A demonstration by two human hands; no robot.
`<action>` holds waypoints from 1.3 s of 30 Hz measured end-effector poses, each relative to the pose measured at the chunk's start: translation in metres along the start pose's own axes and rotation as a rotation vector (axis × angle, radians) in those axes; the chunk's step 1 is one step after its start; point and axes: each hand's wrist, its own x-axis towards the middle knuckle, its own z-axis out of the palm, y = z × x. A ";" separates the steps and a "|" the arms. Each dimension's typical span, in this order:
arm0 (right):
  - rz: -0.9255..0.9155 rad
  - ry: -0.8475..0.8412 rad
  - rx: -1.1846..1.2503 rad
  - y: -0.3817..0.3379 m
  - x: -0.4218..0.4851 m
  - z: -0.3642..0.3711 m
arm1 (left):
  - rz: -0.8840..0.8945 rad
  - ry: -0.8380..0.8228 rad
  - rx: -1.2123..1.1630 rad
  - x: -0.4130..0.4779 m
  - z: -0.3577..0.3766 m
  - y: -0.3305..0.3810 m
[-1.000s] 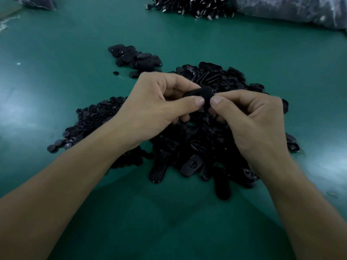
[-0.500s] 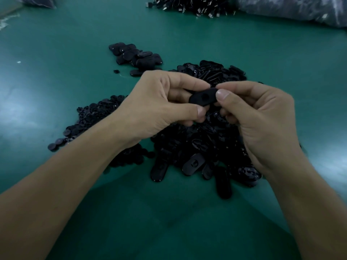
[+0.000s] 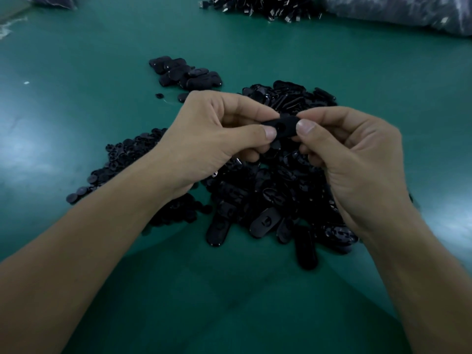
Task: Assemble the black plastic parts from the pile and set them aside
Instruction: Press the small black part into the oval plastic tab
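Fingertips do all the holding at this moment: the left hand (image 3: 212,134) and the right hand (image 3: 357,159) each pinch one end of a single black oval part (image 3: 281,125) between thumb and forefinger, the other fingers curled beneath; the part hangs flat in the air above the main pile (image 3: 268,195), its centre hole facing up and looking unfilled, though whether a round piece waits underneath cannot be told. Risk lies in that light grip; a hard push to seat an insert could twist the oval out of the pinch and drop it into the heap, where it would be lost among unfinished ones; a round piece pressed in crooked could also jam or spring away across the green table (image 3: 76,72). Counted: two hands, one part held; one heap of ovals, far too many to number; one spread of small round pieces (image 3: 122,159) at the left, likewise uncountable; one set-aside cluster (image 3: 186,75) farther off, perhaps ten, overlapping too much for an exact figure; one stray round piece (image 3: 159,95) just beside it.
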 end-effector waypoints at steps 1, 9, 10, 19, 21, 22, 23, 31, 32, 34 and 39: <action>-0.010 0.002 -0.017 0.000 0.000 0.000 | -0.003 0.006 -0.012 0.000 0.000 0.000; -0.108 -0.107 -0.529 0.004 -0.009 0.011 | 0.005 0.395 -0.079 0.012 -0.014 -0.006; -0.117 -0.166 -0.614 0.003 -0.010 0.014 | 0.002 0.431 -0.089 0.014 -0.017 -0.007; -0.245 -0.510 -1.025 -0.027 -0.006 0.059 | 0.029 0.536 -0.056 0.017 -0.027 -0.007; -0.273 -0.524 -1.094 -0.030 -0.005 0.070 | 0.036 0.543 -0.035 0.017 -0.026 -0.007; -0.279 -0.532 -1.121 -0.031 -0.004 0.074 | 0.036 0.544 -0.027 0.017 -0.025 -0.007; -0.279 -0.542 -1.141 -0.032 -0.004 0.077 | 0.035 0.543 -0.020 0.017 -0.025 -0.007; -0.236 -0.544 -1.144 -0.031 -0.011 0.087 | 0.055 0.535 0.029 0.015 -0.021 -0.005; -0.232 -0.541 -1.143 -0.031 -0.011 0.088 | 0.057 0.532 0.034 0.015 -0.021 -0.005; -0.230 -0.539 -1.145 -0.031 -0.010 0.089 | 0.056 0.530 0.042 0.015 -0.020 -0.005; -0.254 -0.538 -1.112 -0.027 -0.008 0.091 | 0.060 0.527 0.044 0.014 -0.020 -0.005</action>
